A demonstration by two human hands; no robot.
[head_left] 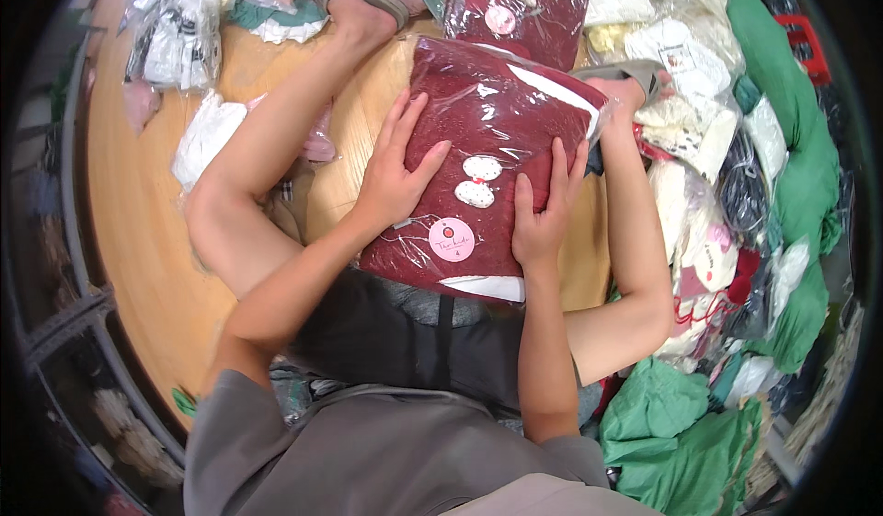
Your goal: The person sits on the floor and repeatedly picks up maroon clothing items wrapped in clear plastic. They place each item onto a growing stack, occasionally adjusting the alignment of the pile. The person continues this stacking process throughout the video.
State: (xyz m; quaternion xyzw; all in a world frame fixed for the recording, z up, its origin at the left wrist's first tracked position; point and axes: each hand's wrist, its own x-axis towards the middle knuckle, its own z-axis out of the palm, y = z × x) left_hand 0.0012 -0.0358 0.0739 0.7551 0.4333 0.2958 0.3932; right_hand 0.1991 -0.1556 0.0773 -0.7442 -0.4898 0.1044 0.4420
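Person seated on wood floor, legs spread, knees up. Dark red garment in clear plastic bag lies across lap, btwn the knees, its far edge toward the feet.

L hand: flat on bag's left half, fingers spread and extended, thumb angled in toward two white appliqué patches at centre. Pressing, not gripping.
R hand: flat on bag's right half, fingers straight, pointing away from body, just beside the patches. Also open-palmed, nothing clasped.

Round pink tag shows thru plastic near bag's near edge, btwn the two wrists.

Second dark red bagged garment lies beyond the first, at the feet. Heap of bagged clothes along person's right; green cloth near right hip. More bagged items at far left of floor.

Risks (judgement): plastic is slick and glossy, so w/ flat palms only, bag could slide off lap toward the floor. Trapped air could make it bulge and shift under pressure. Heap on right is close; bag could get mixed w/ it if it slips.
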